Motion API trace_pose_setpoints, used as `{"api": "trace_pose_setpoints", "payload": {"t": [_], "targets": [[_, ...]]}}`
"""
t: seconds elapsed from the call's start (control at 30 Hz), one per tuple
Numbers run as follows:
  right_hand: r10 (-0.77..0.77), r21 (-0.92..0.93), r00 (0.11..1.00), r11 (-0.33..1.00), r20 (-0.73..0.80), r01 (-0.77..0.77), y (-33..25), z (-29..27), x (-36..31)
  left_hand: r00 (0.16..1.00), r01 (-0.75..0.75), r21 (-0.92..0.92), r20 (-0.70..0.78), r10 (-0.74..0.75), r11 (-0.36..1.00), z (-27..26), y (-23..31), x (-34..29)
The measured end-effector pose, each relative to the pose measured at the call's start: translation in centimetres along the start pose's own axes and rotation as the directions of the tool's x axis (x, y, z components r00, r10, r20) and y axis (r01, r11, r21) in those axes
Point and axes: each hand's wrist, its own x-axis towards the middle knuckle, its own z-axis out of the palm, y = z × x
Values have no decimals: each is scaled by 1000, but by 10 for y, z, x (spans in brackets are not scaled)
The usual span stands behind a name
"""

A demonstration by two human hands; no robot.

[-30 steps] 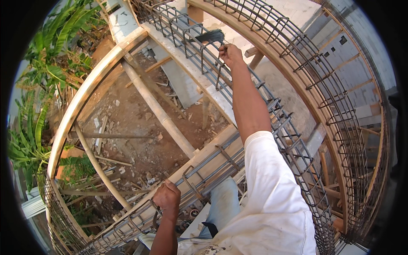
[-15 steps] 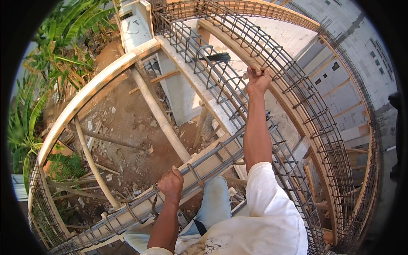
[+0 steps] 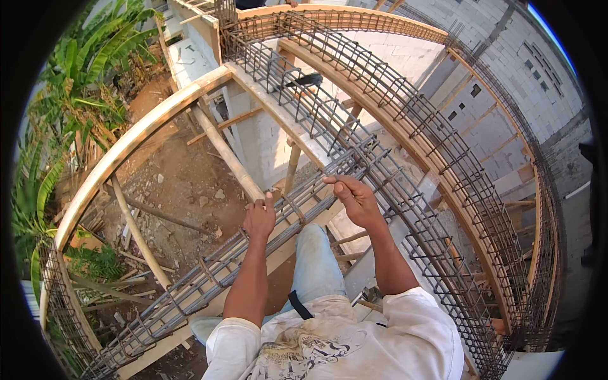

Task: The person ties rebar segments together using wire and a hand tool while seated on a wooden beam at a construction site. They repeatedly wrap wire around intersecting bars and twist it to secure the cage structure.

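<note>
My left hand (image 3: 260, 218), fingers curled, is at the upper bars of a rebar cage (image 3: 221, 263) that runs diagonally in front of me. Whatever those fingers hold is hidden. Close to where this cage meets a second rebar cage (image 3: 405, 212), my right hand (image 3: 356, 197) has its thumb and forefinger brought together. Anything pinched there is too small to make out. Steel stirrups (image 3: 292, 206) ring the long bars between and beside my hands. Farther off, a bundle of dark thin wire (image 3: 305, 80) rests on the second cage.
A curved wooden form (image 3: 120, 149) arcs on the left, with bamboo poles (image 3: 225, 149) below it. Beneath is dirt ground (image 3: 183, 183) with rubble. Curved rebar (image 3: 437, 120) and a timber edge (image 3: 386, 120) sweep along the right. A person's hand (image 3: 291, 3) shows at the far top.
My right hand has come back from the far part of the second cage to the bar junction near my left hand. My left hand has shifted slightly up along the near cage. The view has tilted.
</note>
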Motion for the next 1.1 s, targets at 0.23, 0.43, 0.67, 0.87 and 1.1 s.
{"api": "trace_pose_setpoints", "payload": {"t": [0.23,0.43,0.67,0.87,1.1], "targets": [[-47,-338,814,895,579,292,-17,112,-69,943,317,-947,310,122,-45,-125,-6,-50],[109,-434,770,870,629,232,-19,134,-99,937,-179,-981,-148,-317,-69,-213,-33,-77],[86,-306,786,943,612,135,-14,136,-149,771,-391,-918,-369,-520,72,-246,-45,-92],[337,-194,815,941,472,-276,-3,116,-177,736,-416,-908,-368,-568,49,-236,-52,-89],[650,-63,359,531,669,-845,17,76,-187,747,-433,-893,-431,-505,123,-223,-46,-86]]}}
